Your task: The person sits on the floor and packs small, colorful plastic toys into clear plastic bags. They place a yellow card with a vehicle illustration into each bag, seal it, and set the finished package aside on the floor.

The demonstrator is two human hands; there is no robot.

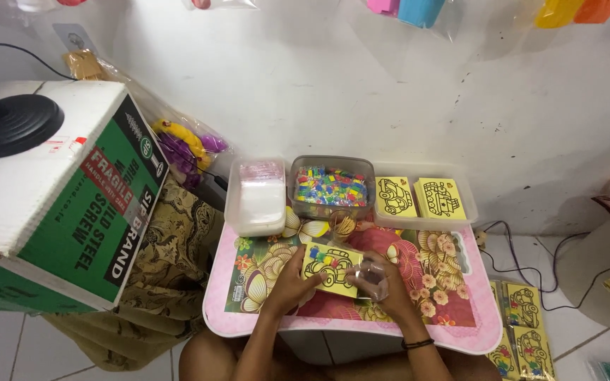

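A yellow card [331, 268] with a car outline and several small coloured pieces on it lies at the middle of a small pink floral table [453, 310]. My left hand [289, 282] grips the card's left edge. My right hand [378, 283] holds a small clear plastic bag [368, 279] against the card's right side. Behind the card stand three clear tubs: one with white contents [257, 197], one full of small coloured bricks [331, 188], and one holding two stacks of yellow outline cards [421, 197].
A large cardboard box [58, 204] with a black lamp base [10, 124] on top stands at the left, over patterned cloth [171, 268]. More yellow cards [520, 328] lie on the floor at the right, near black cables [566, 282]. A white wall [361, 85] is close behind.
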